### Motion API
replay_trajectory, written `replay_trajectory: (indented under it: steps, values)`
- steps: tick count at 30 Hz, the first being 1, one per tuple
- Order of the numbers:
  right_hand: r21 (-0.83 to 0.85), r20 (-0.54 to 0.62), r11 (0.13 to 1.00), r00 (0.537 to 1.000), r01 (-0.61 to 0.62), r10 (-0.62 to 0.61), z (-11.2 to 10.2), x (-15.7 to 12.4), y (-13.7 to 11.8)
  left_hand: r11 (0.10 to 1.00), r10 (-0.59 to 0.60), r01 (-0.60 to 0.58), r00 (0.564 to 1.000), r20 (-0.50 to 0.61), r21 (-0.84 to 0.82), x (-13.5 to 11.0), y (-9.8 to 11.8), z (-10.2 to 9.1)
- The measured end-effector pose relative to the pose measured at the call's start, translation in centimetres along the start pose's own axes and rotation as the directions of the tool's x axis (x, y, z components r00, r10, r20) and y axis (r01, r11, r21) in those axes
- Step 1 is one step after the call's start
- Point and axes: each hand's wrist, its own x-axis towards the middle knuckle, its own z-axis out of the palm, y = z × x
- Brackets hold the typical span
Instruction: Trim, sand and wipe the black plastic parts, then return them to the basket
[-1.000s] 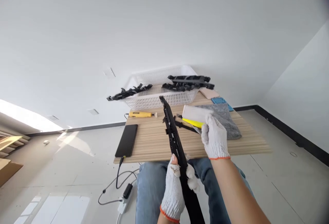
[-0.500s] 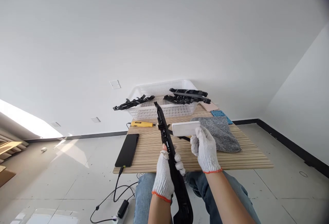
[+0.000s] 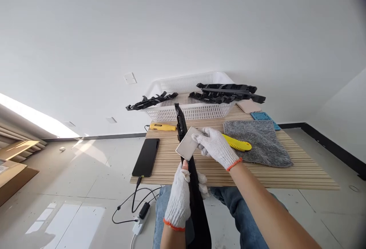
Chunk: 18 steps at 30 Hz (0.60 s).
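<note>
My left hand (image 3: 180,195), in a white knit glove with a bare thumb tip, is closed round a long black plastic trim part (image 3: 197,211) that points away from me over the table edge. My gloved right hand (image 3: 215,146) pinches a flat off-white sanding block (image 3: 187,144). The block is tilted and lies against or just over the part's middle, hiding some of it; I cannot tell if they touch. A yellow utility knife (image 3: 238,143) lies just right of my right hand, partly hidden by it.
A white basket (image 3: 194,112) holding several black plastic parts (image 3: 228,92) stands at the back. On the striped table (image 3: 303,176) lie a grey cloth (image 3: 257,142), a black phone (image 3: 145,157) on a cable, a yellow corded tool (image 3: 162,127) and a blue tray (image 3: 264,116).
My right hand has moved left and turned the block from level to tilted, bringing it to the black part. The yellow knife shows more now. My view has shifted slightly.
</note>
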Motion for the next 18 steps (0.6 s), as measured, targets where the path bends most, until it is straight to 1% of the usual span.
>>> replay_trajectory:
  steps: [2, 5, 8, 10, 12, 13, 15, 18]
  values:
    - [0.022, -0.046, 1.000, 0.999, 0.019, -0.018, -0.1, 0.1, -0.1, 0.997, -0.012, 0.011, 1.000, 0.013, 0.075, -0.5, 0.1, -0.1]
    - [0.033, -0.143, 0.996, 0.986, 0.087, -0.082, -0.4, 0.3, -0.6, 0.984, -0.011, -0.004, 0.996, 0.084, 0.177, -1.7, 0.6, -0.4]
    - [-0.003, -0.231, 0.987, 0.961, 0.159, -0.155, -0.8, 0.3, -1.0, 0.963, 0.011, -0.053, 0.987, 0.160, 0.265, -2.7, 1.0, -0.7]
    - [-0.038, -0.283, 0.982, 0.941, 0.183, -0.186, -1.1, 0.2, -1.1, 0.946, 0.011, -0.077, 0.979, 0.204, 0.315, -3.1, 1.0, -1.0]
    - [-0.057, -0.323, 0.980, 0.925, 0.191, -0.199, -1.4, 0.0, -1.1, 0.928, 0.022, -0.098, 0.977, 0.211, 0.360, -3.2, 0.7, -1.2]
    - [-0.059, -0.327, 0.980, 0.923, 0.192, -0.200, -1.6, -0.1, -1.1, 0.917, 0.032, -0.109, 0.979, 0.203, 0.383, -3.2, 0.4, -1.4]
    - [-0.042, -0.298, 0.986, 0.940, 0.164, -0.169, -2.0, -0.3, -1.0, 0.898, 0.039, -0.115, 0.982, 0.183, 0.426, -3.1, -0.1, -1.7]
    - [-0.037, -0.188, 0.999, 0.982, 0.028, -0.034, -2.9, -0.8, -0.7, 0.897, 0.008, -0.081, 0.986, 0.166, 0.435, -2.8, -0.9, -2.1]
